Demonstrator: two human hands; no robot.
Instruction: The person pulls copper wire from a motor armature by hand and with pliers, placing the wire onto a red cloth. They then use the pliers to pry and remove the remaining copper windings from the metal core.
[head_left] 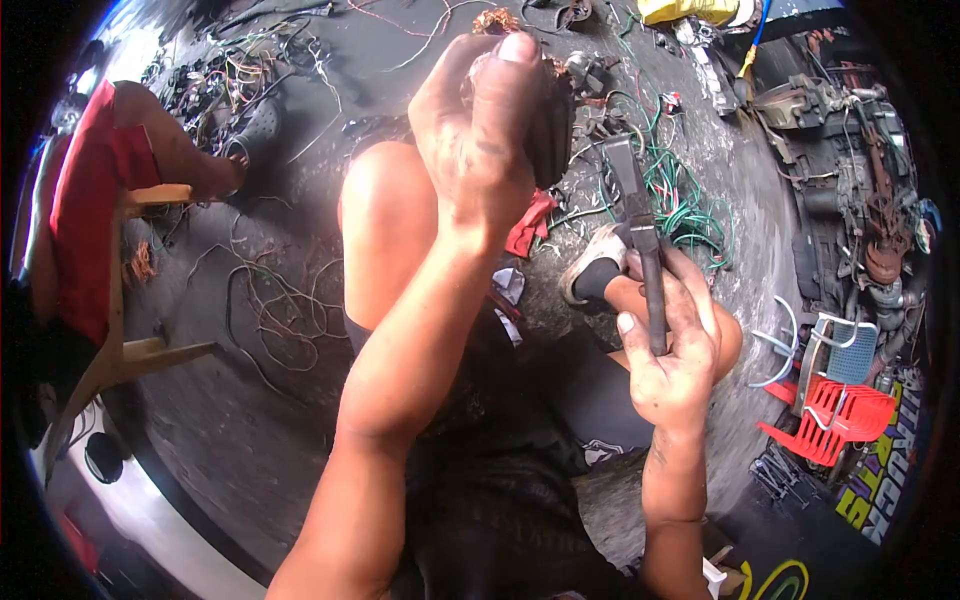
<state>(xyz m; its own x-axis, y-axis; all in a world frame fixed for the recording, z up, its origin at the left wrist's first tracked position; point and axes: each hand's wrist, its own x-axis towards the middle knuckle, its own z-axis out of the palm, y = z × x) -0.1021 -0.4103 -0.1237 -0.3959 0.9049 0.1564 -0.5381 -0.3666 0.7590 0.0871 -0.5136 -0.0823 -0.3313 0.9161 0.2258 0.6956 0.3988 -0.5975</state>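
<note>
My left hand [485,130] is raised over the floor in front of my knees, its fingers wrapped around a dark, ridged, blocky part [552,135], with the thumb on top. Much of that part is hidden behind the hand. Copper strands [495,20] show just beyond my knuckles. On the right, my right hand [680,335] grips the thin handle of a hammer-like dark metal tool [630,170], whose blocky head points away from me. Below the left hand lies a red cloth [530,222], and green wires [685,205] are tangled beside the tool.
Loose wires [275,310] and scrap heaps [240,70] cover the floor at left. Another person's leg [180,140] is there, near a wooden frame [160,355]. Along the right stand greasy machine parts [820,150] and a red plastic chair [840,415].
</note>
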